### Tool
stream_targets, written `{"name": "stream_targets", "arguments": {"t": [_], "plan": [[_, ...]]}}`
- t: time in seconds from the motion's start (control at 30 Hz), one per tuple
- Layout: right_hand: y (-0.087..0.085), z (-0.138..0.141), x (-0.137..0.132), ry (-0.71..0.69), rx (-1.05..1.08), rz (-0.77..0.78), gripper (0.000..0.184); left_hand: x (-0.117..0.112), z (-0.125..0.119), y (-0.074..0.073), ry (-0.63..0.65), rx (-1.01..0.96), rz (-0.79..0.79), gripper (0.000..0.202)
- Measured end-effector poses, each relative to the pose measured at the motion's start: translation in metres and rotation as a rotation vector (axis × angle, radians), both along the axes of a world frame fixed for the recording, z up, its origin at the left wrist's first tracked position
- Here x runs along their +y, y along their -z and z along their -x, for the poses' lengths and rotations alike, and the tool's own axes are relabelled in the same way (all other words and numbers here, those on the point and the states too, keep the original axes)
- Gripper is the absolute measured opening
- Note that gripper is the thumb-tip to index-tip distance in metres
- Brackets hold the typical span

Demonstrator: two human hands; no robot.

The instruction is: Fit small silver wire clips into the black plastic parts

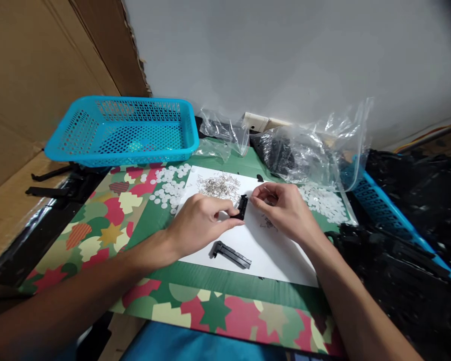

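Between the thumb and fingers of my left hand [203, 220] is a small black plastic part [242, 207], held upright over a white sheet [285, 260]. My right hand [281, 208] is just to the right of it, thumb and forefinger pinched together near the part's upper end. Whatever those fingertips hold, if anything, is too small to make out. A longer black plastic part [231, 254] lies on the sheet nearer to me. Behind my left hand sits a heap of small metal springs or clips [220, 186]. A few small dark pieces [268, 222] lie under my right hand.
White discs [167, 188] are scattered left of the sheet, with more white discs [323, 203] at the right. A blue basket [122, 163] stands at the back left. Clear plastic bags [308, 155] lie along the wall. Black parts [394, 286] pile up beside another blue basket [391, 210].
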State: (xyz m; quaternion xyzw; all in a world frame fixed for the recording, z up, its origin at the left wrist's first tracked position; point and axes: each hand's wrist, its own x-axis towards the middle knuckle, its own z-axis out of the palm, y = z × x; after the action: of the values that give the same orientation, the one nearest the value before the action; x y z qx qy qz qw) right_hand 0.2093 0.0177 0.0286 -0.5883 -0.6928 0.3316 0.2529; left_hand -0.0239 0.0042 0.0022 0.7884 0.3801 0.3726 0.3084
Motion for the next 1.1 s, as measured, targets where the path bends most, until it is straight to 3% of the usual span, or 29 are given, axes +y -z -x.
{"name": "stream_targets", "arguments": {"t": [0.27,0.57,1.1], "plan": [[-0.0038,0.0031,-0.0011,-0.022,-0.078,-0.046,0.018,-0.0037,-0.0016,-0.0018,0.060,0.084,-0.113,0.011],[-0.0073,0.0063,-0.0045,-0.025,-0.189,-0.134,0.015,-0.0052,-0.0023,0.0002,0.064,0.080,-0.102,0.010],[-0.0072,0.0088,-0.0052,0.005,-0.238,-0.143,0.009,-0.0044,-0.0019,0.0035,0.072,0.109,-0.072,0.008]]}}
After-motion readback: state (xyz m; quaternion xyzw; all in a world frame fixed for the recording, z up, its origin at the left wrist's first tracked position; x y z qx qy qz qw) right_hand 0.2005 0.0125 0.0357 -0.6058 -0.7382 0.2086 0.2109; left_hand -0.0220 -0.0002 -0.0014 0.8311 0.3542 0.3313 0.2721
